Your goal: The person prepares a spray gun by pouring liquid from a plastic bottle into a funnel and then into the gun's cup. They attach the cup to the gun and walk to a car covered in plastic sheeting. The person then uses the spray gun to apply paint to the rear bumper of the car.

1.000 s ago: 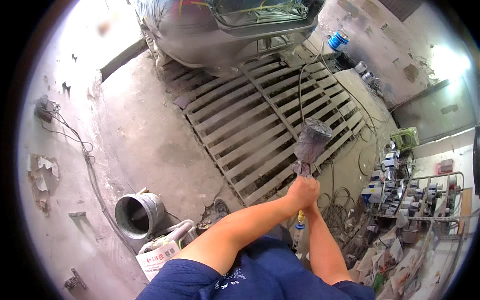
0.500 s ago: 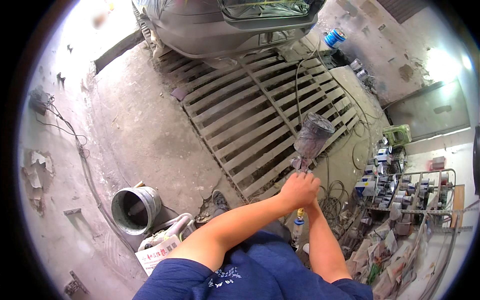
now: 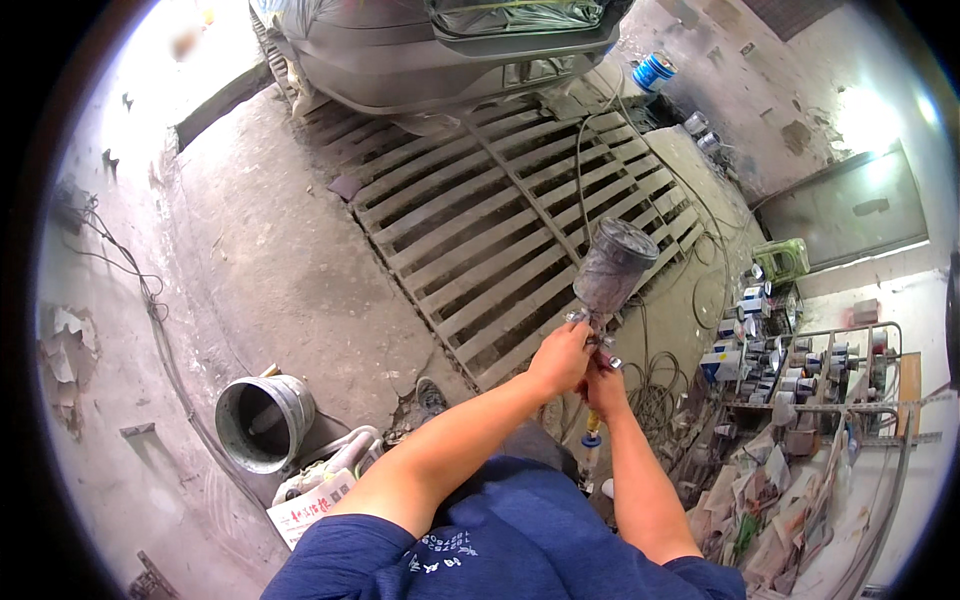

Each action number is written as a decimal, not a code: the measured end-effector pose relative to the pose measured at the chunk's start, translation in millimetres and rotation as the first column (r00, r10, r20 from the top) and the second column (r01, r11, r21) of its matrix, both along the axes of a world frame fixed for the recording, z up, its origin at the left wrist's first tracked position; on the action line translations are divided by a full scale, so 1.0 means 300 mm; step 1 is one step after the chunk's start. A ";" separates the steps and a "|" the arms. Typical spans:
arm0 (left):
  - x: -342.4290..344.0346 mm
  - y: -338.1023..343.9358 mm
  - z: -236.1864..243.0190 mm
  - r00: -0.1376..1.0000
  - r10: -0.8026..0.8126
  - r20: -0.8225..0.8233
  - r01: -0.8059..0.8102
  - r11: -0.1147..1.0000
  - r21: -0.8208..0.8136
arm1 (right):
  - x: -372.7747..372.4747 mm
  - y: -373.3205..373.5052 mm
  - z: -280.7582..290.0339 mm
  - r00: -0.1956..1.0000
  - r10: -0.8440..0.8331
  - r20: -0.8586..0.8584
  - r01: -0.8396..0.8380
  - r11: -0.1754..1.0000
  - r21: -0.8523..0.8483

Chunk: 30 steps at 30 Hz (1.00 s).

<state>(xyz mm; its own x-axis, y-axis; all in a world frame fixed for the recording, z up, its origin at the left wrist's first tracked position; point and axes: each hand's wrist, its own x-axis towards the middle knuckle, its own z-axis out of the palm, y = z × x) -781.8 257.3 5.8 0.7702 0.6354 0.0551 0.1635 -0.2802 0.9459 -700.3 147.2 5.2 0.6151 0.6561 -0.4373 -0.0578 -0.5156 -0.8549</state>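
A paint spray gun with a large, paint-stained cup (image 3: 613,268) on top is held out in front of my body. My right hand (image 3: 606,390) is wrapped round its handle, below the cup. Closed on the metal front part of the gun, just under the cup, is my left hand (image 3: 563,358); its fingertips are partly hidden. From under the right hand hangs a yellow and blue fitting with a clear body (image 3: 591,440), at the handle's lower end.
Ahead, a slatted floor grating (image 3: 480,270) runs under a grey car bumper (image 3: 400,75) with masking film. A bucket (image 3: 258,420) stands at left. Hoses lie coiled (image 3: 655,395) at right, beside a rack of cans (image 3: 790,370). A blue can (image 3: 655,72) stands far right.
My left hand has shifted left and down the gun, uncovering the right hand and metal parts beneath the cup. The gun has moved slightly left, and the whole view has shifted a little.
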 end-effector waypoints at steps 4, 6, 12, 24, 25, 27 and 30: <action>-0.005 0.000 -0.007 1.000 -0.018 0.026 0.018 1.000 0.010 | -0.007 0.002 0.009 1.000 -0.016 -0.024 0.016 1.000 0.009; -0.006 -0.001 -0.011 0.999 -0.024 0.022 0.024 1.000 0.018 | -0.009 0.002 0.011 0.999 -0.023 -0.032 0.023 1.000 -0.007; -0.011 -0.005 -0.014 0.999 -0.021 0.026 0.020 0.999 0.031 | -0.015 0.004 0.014 0.998 -0.048 -0.044 0.047 0.998 -0.031; -0.020 -0.022 -0.017 0.999 0.041 0.036 -0.044 0.995 0.093 | 0.004 -0.013 -0.027 0.998 -0.034 -0.048 0.034 0.999 -0.006; -0.019 -0.021 -0.023 0.998 0.048 0.039 -0.052 0.994 0.092 | 0.002 -0.010 -0.027 0.999 -0.032 -0.043 0.031 1.000 -0.002; -0.019 -0.015 -0.033 0.998 0.049 0.040 -0.052 0.995 0.087 | -0.002 -0.005 -0.028 0.999 -0.028 -0.032 0.028 1.000 0.007; -0.020 -0.006 -0.036 0.999 0.037 0.035 -0.040 0.995 0.087 | -0.011 0.007 -0.026 0.997 -0.064 -0.049 0.065 0.998 0.008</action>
<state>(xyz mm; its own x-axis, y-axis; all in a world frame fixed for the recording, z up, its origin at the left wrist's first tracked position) -787.7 255.7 -5.0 0.7422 0.6560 0.1369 0.1447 -0.3563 0.9231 -703.6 149.4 -2.6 0.6343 0.6201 -0.4618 -0.1325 -0.5013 -0.8551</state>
